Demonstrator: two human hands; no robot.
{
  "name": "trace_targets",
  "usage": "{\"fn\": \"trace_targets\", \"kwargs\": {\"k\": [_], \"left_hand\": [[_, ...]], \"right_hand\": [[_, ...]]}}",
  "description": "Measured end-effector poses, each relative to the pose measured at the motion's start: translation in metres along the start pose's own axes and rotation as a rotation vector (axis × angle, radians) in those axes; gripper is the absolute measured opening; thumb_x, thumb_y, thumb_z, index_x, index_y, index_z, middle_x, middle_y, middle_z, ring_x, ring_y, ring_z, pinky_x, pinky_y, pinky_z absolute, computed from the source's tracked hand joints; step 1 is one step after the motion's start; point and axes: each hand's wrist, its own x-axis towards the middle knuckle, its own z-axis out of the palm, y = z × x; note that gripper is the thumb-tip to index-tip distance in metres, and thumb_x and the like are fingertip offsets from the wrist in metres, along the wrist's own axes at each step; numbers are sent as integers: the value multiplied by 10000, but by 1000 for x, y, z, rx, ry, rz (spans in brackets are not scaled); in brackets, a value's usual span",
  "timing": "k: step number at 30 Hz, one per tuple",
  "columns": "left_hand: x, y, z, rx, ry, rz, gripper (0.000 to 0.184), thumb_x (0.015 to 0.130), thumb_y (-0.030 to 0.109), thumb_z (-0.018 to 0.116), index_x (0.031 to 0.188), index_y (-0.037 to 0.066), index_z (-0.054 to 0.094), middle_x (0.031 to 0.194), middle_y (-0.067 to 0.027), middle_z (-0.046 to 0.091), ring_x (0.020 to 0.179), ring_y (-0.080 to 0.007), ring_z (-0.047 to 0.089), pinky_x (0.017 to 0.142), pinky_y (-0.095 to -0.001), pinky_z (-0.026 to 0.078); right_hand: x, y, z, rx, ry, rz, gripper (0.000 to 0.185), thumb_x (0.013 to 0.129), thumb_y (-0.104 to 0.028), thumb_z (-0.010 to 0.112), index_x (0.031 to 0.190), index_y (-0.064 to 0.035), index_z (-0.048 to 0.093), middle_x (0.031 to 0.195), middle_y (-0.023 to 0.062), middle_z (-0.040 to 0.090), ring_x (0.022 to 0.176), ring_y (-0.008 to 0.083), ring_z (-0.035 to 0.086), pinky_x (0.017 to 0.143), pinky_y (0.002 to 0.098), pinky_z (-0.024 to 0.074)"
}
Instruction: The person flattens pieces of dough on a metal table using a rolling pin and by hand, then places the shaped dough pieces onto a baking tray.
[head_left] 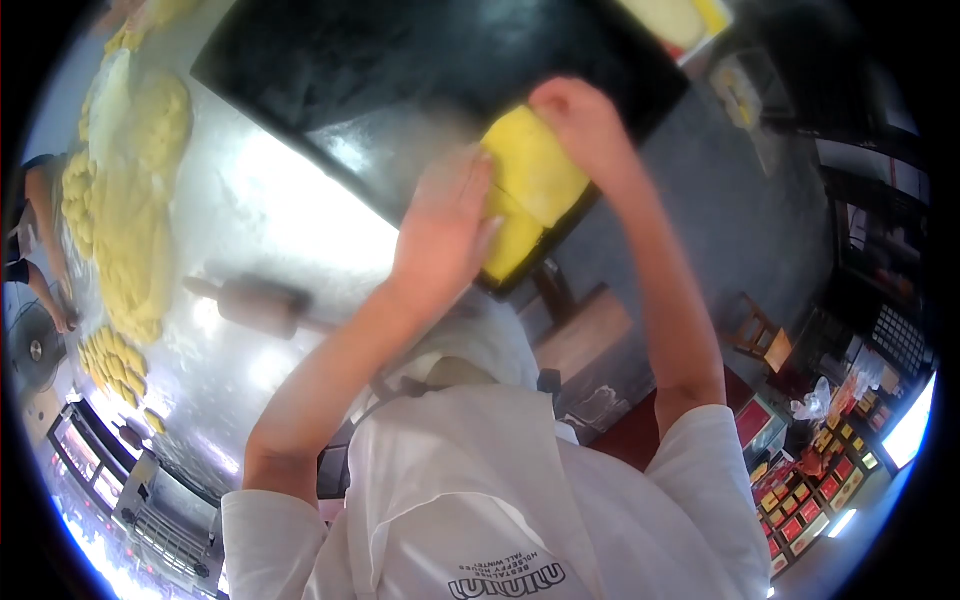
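A flat yellow sheet of dough [538,172] lies at the near corner of a black baking tray [420,70]. It overlaps a second yellow dough sheet [514,238] right beside it. My right hand [588,128] is closed, its fingers pinching the far edge of the upper sheet. My left hand [448,220] rests along the left side of the sheets, fingers stretched out and together, slightly blurred. Whether its palm presses on the dough or only on the tray is hidden.
A rolling pin [258,305] lies on the shiny metal table [235,200] to the left. Beyond it are a large mass of yellow dough [140,230] and several small dough pieces [112,365]. Another person's arm [45,225] shows at the far left edge.
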Motion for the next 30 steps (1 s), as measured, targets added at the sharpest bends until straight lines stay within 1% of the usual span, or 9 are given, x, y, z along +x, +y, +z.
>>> {"fn": "trace_targets", "kwargs": {"k": [8,11,15,17,22,25,27,28,30], "left_hand": [[-19,0,-18,22,45,28,583,890,91,737,1427,-3,531,1483,-205,537,1418,-435,461,1180,-514,385],[-50,2,-33,-7,169,-37,556,880,32,734,1411,18,569,1450,-191,579,1379,-422,516,1140,-492,434],[-93,-4,-40,-89,334,-127,447,888,-60,703,1325,7,641,1376,-175,648,1316,-388,591,1094,-438,481],[-112,-6,-45,-77,362,-162,416,900,-57,694,1309,2,649,1370,-176,653,1310,-383,597,1085,-430,487],[-147,-7,-62,-138,373,-400,382,914,-70,654,1288,6,659,1359,-175,661,1268,-374,628,1033,-420,527],[-179,-26,-53,-163,468,-345,399,908,-67,644,1298,15,650,1347,-176,662,1251,-370,637,1014,-432,538],[-199,-33,-56,-139,510,-341,419,902,-49,645,1314,25,631,1321,-182,664,1237,-380,638,1022,-458,534],[-211,-36,-55,-132,526,-374,431,896,-29,656,1321,32,616,1304,-184,663,1239,-389,632,1045,-471,522],[-233,-40,-62,-175,553,-461,449,891,-39,669,1329,39,610,1320,-177,657,1241,-385,626,1056,-441,516]], "right_hand": [[7,-19,-8,-58,-68,106,146,938,-112,661,1049,-53,735,991,155,733,920,294,709,841,376,552],[10,-14,-26,70,154,25,177,945,-106,660,1077,-10,728,966,124,751,873,240,718,817,343,555],[1,1,-33,90,-130,252,192,929,-71,635,1082,7,722,960,136,745,870,235,719,829,341,553],[-6,-1,-22,-5,-146,154,197,915,-53,617,1078,3,714,923,166,727,846,281,710,823,360,548],[3,-8,-29,97,-170,337,159,946,-74,638,1066,5,705,926,157,725,848,231,704,792,341,547],[-6,8,-33,-158,-154,-77,141,987,-105,653,1071,-7,710,950,124,732,889,205,702,840,326,547],[-7,-3,-36,-105,-184,156,191,1006,-100,639,1155,-13,721,1082,102,756,1022,181,699,941,319,538],[-5,-4,-36,-173,-114,130,235,1016,-116,639,1218,-16,709,1152,112,748,1088,192,690,995,321,523],[10,42,-42,-284,-1,-130,285,1054,-166,616,1288,-15,679,1264,127,716,1159,225,663,1046,345,496]]}}
